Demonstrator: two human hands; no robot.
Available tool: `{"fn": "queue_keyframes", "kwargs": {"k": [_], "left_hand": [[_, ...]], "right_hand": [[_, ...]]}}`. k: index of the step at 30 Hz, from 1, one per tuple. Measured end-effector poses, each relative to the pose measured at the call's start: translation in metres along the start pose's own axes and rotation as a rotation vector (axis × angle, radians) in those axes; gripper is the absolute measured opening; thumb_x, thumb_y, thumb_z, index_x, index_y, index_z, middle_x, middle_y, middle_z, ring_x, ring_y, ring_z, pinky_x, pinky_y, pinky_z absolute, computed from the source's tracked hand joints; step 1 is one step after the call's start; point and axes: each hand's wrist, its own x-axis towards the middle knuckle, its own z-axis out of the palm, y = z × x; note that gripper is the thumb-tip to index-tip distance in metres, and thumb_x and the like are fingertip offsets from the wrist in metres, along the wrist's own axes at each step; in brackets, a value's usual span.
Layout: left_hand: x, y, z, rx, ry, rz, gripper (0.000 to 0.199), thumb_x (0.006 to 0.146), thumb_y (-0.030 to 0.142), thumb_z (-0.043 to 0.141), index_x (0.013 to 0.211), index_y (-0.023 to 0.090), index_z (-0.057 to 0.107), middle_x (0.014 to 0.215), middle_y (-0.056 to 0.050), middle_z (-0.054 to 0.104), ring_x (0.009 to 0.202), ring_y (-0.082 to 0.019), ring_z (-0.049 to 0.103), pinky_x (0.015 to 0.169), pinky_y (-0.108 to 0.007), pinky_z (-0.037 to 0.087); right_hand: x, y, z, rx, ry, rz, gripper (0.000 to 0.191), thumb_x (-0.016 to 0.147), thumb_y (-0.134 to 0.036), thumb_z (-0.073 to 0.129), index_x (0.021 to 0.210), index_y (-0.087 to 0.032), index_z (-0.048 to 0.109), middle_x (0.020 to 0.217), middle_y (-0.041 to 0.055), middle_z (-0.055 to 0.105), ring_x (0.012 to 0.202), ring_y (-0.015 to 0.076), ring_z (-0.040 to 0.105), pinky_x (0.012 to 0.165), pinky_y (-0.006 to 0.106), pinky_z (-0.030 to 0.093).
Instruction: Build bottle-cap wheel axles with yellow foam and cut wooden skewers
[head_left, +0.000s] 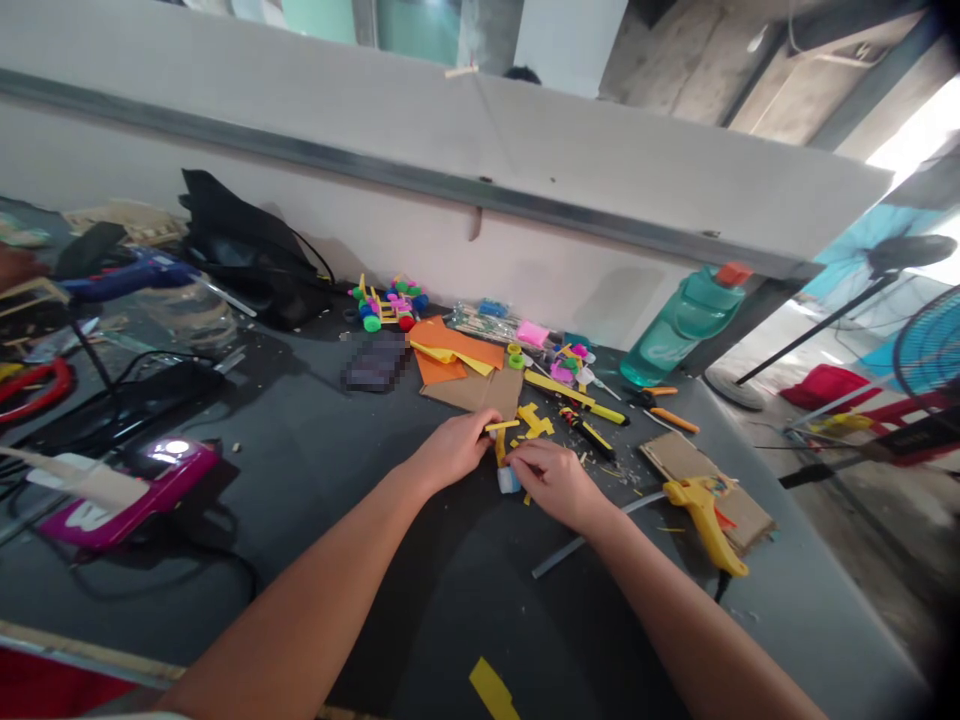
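No words, numbers or brands can be read anywhere in view; the nearest thing to one is a white letter-like shape [86, 515] on a magenta plastic case [127, 505], too skewed to tell.

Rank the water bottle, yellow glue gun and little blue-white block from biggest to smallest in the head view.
Water bottle, then yellow glue gun, then blue-white block. Nearness to the camera may skew this.

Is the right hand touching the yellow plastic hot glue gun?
Apart. The head view shows the right hand clear of the yellow plastic hot glue gun, with dark tabletop visible between them.
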Motion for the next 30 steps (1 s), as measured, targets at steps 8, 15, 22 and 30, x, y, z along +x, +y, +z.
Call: {"fn": "queue_keyframes", "kwargs": {"k": [8, 15, 22, 30], "left_hand": [[0.0, 0.0, -0.001, 0.0, -0.009, 0.015, 0.036, 0.081, 0.014, 0.048, 0.115, 0.025, 0.049, 0.109, -0.004, 0.064, 0.1, -0.021, 0.06, 0.082, -0.03, 0.046], [0.0, 0.0, -0.002, -0.029, -0.028, 0.024, 0.035, 0.082, 0.015, 0.046, 0.115, 0.026, 0.05, 0.111, -0.003, 0.064, 0.102, -0.02, 0.06, 0.083, -0.029, 0.046], [0.001, 0.0, 0.003, -0.208, -0.04, 0.025, 0.045, 0.079, 0.012, 0.05, 0.121, 0.027, 0.046, 0.117, -0.003, 0.061, 0.109, -0.019, 0.056, 0.089, -0.03, 0.044], [0.004, -0.008, 0.019, -0.379, 0.052, -0.049, 0.09, 0.073, 0.017, 0.063, 0.142, 0.027, 0.006, 0.126, -0.01, 0.054, 0.113, -0.022, 0.053, 0.095, -0.038, 0.041]], "right_hand": [[0.001, 0.008, -0.003, -0.03, -0.06, -0.076, 0.024, 0.084, -0.015, 0.047, 0.097, -0.023, 0.066, 0.096, 0.0066, 0.059, 0.088, 0.017, 0.057, 0.078, 0.031, 0.046], [0.002, 0.012, -0.005, 0.02, -0.014, -0.041, 0.02, 0.082, -0.012, 0.047, 0.088, -0.022, 0.063, 0.093, 0.0051, 0.057, 0.085, 0.0157, 0.056, 0.077, 0.03, 0.045], [0.002, 0.027, 0.009, 0.124, 0.183, 0.287, 0.024, 0.071, -0.016, 0.056, 0.095, -0.021, 0.053, 0.086, 0.0014, 0.06, 0.065, 0.0134, 0.056, 0.061, 0.027, 0.047], [0.009, 0.032, 0.007, 0.223, 0.062, 0.177, 0.033, 0.074, -0.017, 0.058, 0.106, -0.023, 0.06, 0.104, 0.0047, 0.063, 0.088, 0.0178, 0.059, 0.076, 0.031, 0.048]]}}
